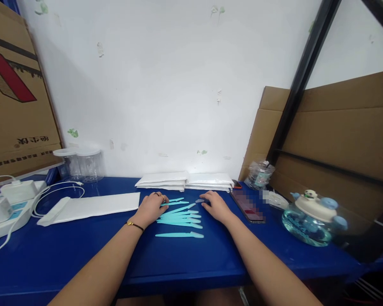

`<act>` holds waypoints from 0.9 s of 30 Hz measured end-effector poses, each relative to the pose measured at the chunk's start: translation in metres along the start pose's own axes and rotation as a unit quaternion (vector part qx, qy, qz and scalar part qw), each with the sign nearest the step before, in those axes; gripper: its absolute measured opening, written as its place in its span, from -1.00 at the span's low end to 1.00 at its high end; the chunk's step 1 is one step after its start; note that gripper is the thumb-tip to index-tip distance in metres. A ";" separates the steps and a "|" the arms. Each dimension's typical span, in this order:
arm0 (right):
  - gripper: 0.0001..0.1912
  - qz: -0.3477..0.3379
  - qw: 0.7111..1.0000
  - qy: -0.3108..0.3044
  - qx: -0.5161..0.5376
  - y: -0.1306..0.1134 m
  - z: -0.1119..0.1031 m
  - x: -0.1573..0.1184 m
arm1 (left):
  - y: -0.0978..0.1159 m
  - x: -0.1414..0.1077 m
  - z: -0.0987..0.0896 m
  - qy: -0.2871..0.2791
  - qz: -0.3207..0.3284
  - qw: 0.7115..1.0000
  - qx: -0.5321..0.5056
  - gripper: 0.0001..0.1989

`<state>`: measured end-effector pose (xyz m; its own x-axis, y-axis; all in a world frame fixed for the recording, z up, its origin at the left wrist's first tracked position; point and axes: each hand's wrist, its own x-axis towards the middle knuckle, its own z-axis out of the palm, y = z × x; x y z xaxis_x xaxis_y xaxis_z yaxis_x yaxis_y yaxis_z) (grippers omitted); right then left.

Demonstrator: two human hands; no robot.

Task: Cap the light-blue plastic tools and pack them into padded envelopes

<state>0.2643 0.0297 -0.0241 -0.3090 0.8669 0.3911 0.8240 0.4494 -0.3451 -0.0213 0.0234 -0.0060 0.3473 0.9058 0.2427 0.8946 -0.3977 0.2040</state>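
Razors point(178, 220), presumably light, stiff and slick, best taken by their handles, lie mid-worktop point(178, 263) between left hand point(151, 208) and right hand point(216, 205), both with fingers loosely bent, whether gripping I cannot tell.

A thin black cord bracelet point(138, 227) with a gold charm point(130, 223) is circling the left wrist point(138, 220); a ring point(163, 198) is banding a finger of the left hand point(151, 208). Both forearms point(258, 250) are showing bare.
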 end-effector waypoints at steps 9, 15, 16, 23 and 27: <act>-0.85 0.004 1.000 0.001 -0.029 -0.011 0.006 0.000 | -0.003 0.003 0.004 -0.019 -0.022 0.999 -0.038 -0.86; -0.82 0.002 0.999 -0.008 0.054 -0.017 0.001 -0.003 | 0.000 0.001 0.001 -0.022 -0.015 0.995 -0.095 -0.89; -0.83 -0.002 0.997 -0.008 0.077 -0.019 0.001 -0.004 | 0.001 0.001 0.000 -0.018 -0.016 0.994 -0.109 -0.88; -0.83 -0.009 0.982 0.012 0.189 -0.031 -0.002 -0.005 | 0.007 -0.001 -0.008 -0.013 -0.029 0.991 -0.131 -0.84; -0.84 -0.001 0.979 0.001 0.206 -0.036 0.000 -0.006 | 0.011 -0.002 -0.008 -0.011 -0.014 0.989 -0.150 -0.82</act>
<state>0.2365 0.0080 -0.0138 -0.3095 0.8660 0.3928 0.5625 0.4998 -0.6586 -0.0138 0.0159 0.0032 0.3320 0.9187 0.2138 0.7819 -0.3948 0.4825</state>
